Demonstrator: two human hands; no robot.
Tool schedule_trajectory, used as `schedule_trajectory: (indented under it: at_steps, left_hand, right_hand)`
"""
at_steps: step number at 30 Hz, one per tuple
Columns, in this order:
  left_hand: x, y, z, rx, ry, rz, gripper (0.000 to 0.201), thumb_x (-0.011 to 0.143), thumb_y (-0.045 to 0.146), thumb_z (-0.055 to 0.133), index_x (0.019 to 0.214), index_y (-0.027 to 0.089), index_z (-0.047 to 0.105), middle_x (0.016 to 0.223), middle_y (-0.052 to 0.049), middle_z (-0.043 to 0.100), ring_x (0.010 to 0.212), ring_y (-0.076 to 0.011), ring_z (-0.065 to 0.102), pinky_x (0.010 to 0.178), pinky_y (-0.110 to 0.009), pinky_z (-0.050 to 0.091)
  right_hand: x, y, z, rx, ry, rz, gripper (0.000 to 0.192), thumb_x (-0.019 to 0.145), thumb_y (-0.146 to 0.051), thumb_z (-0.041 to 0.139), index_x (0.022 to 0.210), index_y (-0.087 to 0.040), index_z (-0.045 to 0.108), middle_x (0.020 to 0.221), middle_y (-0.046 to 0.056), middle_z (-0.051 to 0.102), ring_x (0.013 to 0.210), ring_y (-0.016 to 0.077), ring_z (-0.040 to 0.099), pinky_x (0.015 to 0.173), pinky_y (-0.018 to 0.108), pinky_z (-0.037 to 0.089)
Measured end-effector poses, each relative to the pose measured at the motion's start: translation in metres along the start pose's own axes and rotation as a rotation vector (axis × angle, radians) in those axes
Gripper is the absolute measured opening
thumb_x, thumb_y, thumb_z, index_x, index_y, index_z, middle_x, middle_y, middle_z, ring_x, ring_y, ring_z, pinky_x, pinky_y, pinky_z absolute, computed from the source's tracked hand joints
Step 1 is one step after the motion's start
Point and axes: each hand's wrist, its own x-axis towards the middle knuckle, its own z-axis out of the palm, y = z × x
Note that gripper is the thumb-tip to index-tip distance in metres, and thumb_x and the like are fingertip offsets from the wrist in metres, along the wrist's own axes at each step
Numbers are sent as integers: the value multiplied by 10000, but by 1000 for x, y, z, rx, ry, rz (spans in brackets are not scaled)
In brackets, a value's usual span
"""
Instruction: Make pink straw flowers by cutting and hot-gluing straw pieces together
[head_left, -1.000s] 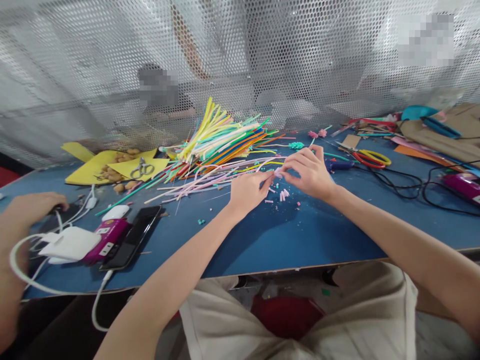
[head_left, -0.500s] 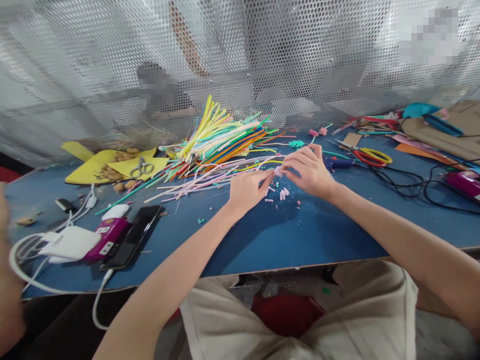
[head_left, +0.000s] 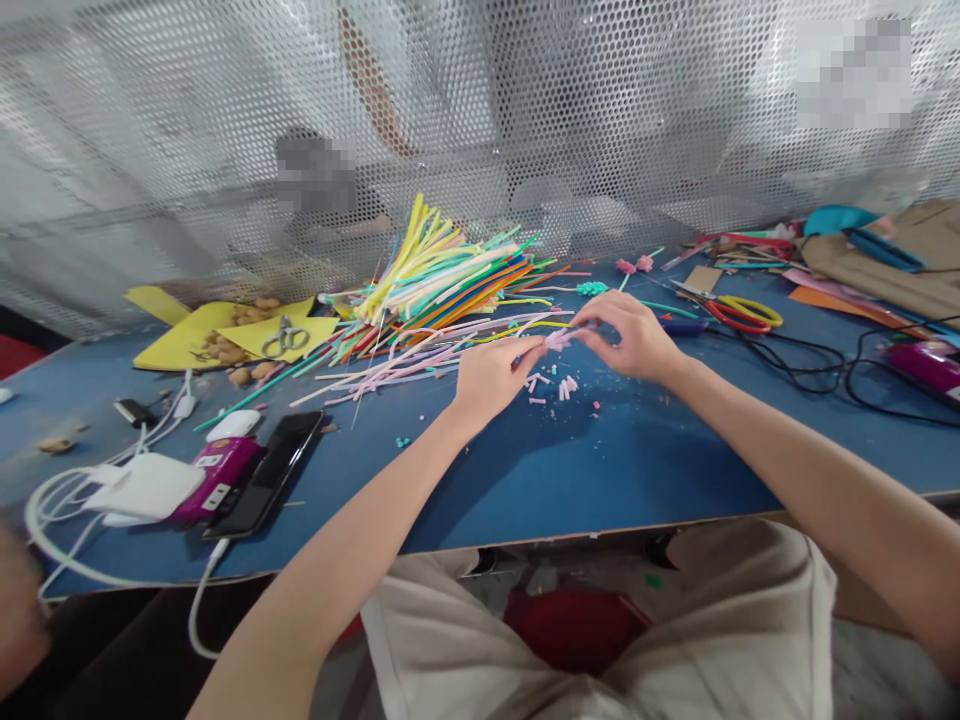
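Note:
A small lilac cluster of foam-like pieces [head_left: 557, 341] sits between my two hands above the blue table. My left hand [head_left: 495, 375] pinches its left end between thumb and fingers. On its other side, my right hand [head_left: 626, 335] has thumb and fingertips closed at the cluster's right end; the exact grip is too small to make out. Below them lie short cut lilac pieces [head_left: 567, 387] and a few teal bits [head_left: 554, 370]. Long lilac and pink strips [head_left: 390, 370] spread out to the left of my left hand.
A heap of coloured strips [head_left: 457, 270] stands behind. Scissors [head_left: 742, 310], a dark blue-handled tool [head_left: 682, 326] and black cables [head_left: 795, 365] lie right. Left are a phone [head_left: 270, 470], a purple power strip [head_left: 221, 475], small scissors [head_left: 285, 337] and another person's arm [head_left: 19, 610].
My right hand has shifted slightly right and its fingers have drawn back, so more of the lilac cluster shows. The other person's arm at the left has moved lower.

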Motion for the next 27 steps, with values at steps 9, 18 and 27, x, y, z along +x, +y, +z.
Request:
schedule_trajectory:
  at_steps: [9,18,27]
  left_hand:
    - [2,-5,-1,-75,-23,35,320,1014,441,565,1216,274,748,1132,-22,779,912,-173,748,804,-290,553]
    - [1,-8,2,-27,29,70,319,1016,462,557,1147,267,772,1076,-14,791,954,-168,742,829,-288,540]
    - [2,-7,1,28,59,57,333,1001,502,566,1124,283,783,909,-17,789,807,-162,698,751,-280,497]
  right_hand:
    - [-1,5,3,-4,-29,4,229,994,-395,597,962,-221,742,892,38,747,852,194,644,828,376,478]
    - [-1,4,5,26,-11,-40,195,990,-353,610,947,-221,748,885,22,757,850,183,660,826,366,480]
    - [0,-1,2,88,-50,-4,191,977,-354,601,974,-229,745,913,33,754,877,193,655,853,386,499]
